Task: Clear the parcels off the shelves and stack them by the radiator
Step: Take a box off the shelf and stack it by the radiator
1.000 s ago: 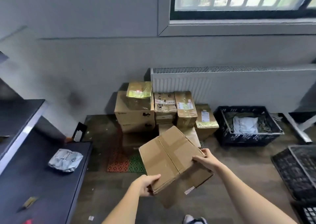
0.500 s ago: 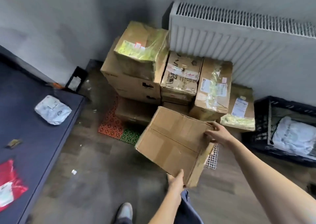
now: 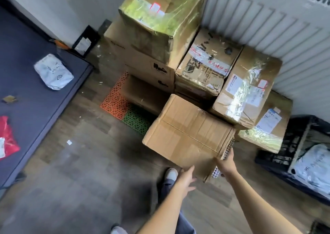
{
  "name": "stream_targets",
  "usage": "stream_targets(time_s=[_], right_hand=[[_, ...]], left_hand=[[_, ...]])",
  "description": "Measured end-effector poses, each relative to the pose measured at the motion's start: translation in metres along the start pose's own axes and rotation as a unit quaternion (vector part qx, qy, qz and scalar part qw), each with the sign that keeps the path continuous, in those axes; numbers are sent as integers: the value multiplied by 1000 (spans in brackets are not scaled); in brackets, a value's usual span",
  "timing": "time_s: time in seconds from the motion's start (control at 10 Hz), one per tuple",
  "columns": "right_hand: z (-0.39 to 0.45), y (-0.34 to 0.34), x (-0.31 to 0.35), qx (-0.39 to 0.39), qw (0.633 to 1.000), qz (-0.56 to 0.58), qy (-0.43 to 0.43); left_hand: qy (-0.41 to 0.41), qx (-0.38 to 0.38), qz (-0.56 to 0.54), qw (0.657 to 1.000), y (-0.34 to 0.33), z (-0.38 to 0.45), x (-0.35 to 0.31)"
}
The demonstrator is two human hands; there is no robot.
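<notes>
Cardboard, plain and taped along its seam, makes up the box (image 3: 187, 135) now being lowered at the front of the stack (image 3: 180, 60) by the radiator (image 3: 267, 28). Its far edge sits just beside the taped parcels behind it, and whether its base has reached the floor (image 3: 80, 162) I cannot tell. The right hand (image 3: 225, 163) holds the near right corner with fingers reaching up the side; the left hand (image 3: 185, 179) lies at the near edge, fingers spread and loose. The step in hand looks like placing this box. Next it wants settling flat and square against its neighbours before both hands let go. Over on the dark shelf (image 3: 26, 108), near its outer edge, a white mailer (image 3: 53, 72) and a red packet (image 3: 7, 137) remain for later trips.
</notes>
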State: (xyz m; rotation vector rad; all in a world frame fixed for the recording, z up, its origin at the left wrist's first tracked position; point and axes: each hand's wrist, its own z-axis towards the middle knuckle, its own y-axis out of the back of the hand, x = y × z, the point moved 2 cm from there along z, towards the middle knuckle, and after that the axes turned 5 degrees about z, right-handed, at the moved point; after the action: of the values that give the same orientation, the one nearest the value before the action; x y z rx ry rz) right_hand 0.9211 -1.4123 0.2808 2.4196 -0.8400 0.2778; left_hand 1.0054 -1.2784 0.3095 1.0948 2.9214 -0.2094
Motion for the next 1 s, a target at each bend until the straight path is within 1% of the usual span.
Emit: stream_targets(time_s=[0.1,0.2,0.3,0.4,0.5,0.6,0.7,0.8,0.9,1.0], right_hand=[[0,-2,6,-21,999,-45,-21],[-11,-11,13,-98,990,-104,-13],[-33,-26,29,-141,974,-162,71],[-59,-54,54,-109,949,-249,159],[-92,-95,79,-7,926,-326,189],[-147,-142,93,92,886,-398,220],[-217,-188,106,159,853,-424,262],[-304,-239,122,213,818,-452,284],[-412,-298,140,241,766,-486,345],[-528,-357,148,281,736,-471,398]], left_hand=[[-15,3,-23,1000,9,3,-7],[-29,1,-48,998,25,4,-4],[-24,28,-40,998,40,0,-9],[-47,-2,8,999,68,-19,-24],[-100,-38,35,994,116,-58,-36],[-146,-56,30,987,180,-113,-31],[-177,-98,11,979,264,-182,-2],[-197,-158,-44,966,360,-259,55],[-225,-204,-129,944,448,-338,129],[-305,-206,-239,899,519,-423,194]])
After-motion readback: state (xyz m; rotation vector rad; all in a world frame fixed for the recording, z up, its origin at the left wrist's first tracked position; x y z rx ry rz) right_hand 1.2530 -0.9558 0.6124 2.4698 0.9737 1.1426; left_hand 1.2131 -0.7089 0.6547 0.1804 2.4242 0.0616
